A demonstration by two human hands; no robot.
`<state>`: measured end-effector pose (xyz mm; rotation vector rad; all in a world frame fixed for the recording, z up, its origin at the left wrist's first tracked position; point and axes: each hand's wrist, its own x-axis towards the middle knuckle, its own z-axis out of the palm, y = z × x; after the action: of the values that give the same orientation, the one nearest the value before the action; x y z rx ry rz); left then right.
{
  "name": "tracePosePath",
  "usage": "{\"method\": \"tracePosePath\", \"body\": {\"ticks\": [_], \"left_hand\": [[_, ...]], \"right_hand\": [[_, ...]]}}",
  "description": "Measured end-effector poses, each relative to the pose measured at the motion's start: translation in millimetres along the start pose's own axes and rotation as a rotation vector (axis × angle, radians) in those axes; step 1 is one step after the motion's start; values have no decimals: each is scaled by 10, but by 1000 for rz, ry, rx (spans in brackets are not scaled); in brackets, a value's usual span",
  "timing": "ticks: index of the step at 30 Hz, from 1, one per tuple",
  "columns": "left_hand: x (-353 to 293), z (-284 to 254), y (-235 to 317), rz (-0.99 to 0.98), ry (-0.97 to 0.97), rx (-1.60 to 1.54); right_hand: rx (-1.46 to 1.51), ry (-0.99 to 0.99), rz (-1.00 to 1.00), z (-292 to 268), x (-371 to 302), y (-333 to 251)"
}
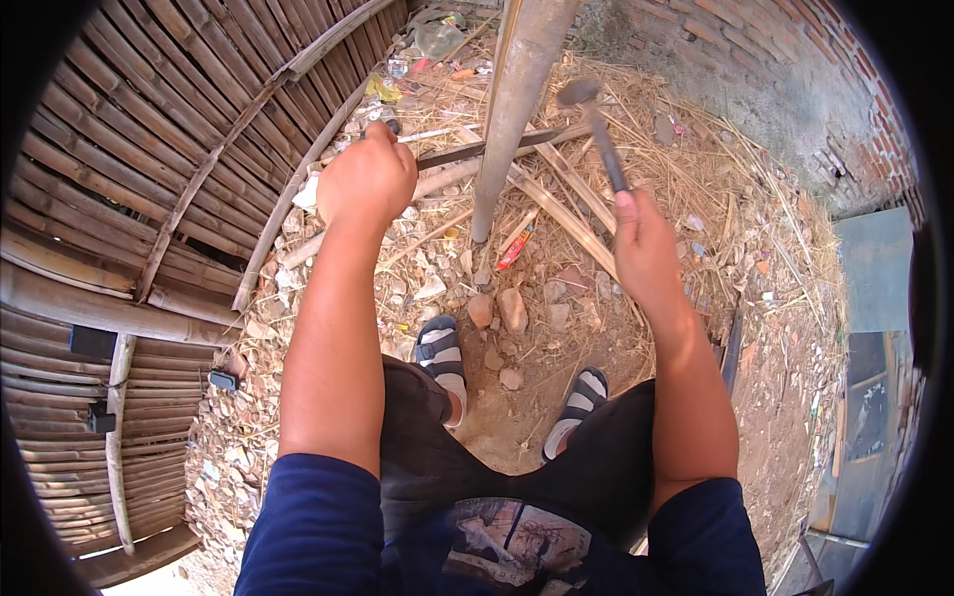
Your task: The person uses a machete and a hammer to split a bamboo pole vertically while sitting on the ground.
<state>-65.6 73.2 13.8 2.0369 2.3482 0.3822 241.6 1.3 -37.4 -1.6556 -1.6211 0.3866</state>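
My left hand [366,177] is closed around the handle of a long machete. The dark machete blade [450,156] runs rightward to an upright bamboo pole [505,134] and shows again on its right side. I cannot tell whether the blade passes behind the pole or sits in it. Higher up, a lengthwise line runs along the pole near its left edge. Wrapped in my right hand [646,248] is the handle of a hammer [606,149]. The hammer head [579,92] is up, right of the pole and apart from it, near the blade's far end.
Split bamboo strips [571,223], straw, stones [513,310] and litter cover the ground. A red wrapper [516,241] lies by the pole's foot. A bamboo slat wall [189,129] stands left, a brick wall [765,89] at the far right. My sandalled feet [440,348] are below.
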Motion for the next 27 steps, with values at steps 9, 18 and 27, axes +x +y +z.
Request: {"method": "tracePosePath", "body": {"ticks": [9, 18, 27], "left_hand": [[-12, 99, -65, -23, -21, -74], [-23, 18, 30, -36, -52, -28], [-77, 109, -56, -56, -14, -63]], "right_hand": [[249, -152, 196, -292, 64, -226], [-118, -97, -48, 254, 162, 183], [507, 67, 87, -267, 127, -419]]}}
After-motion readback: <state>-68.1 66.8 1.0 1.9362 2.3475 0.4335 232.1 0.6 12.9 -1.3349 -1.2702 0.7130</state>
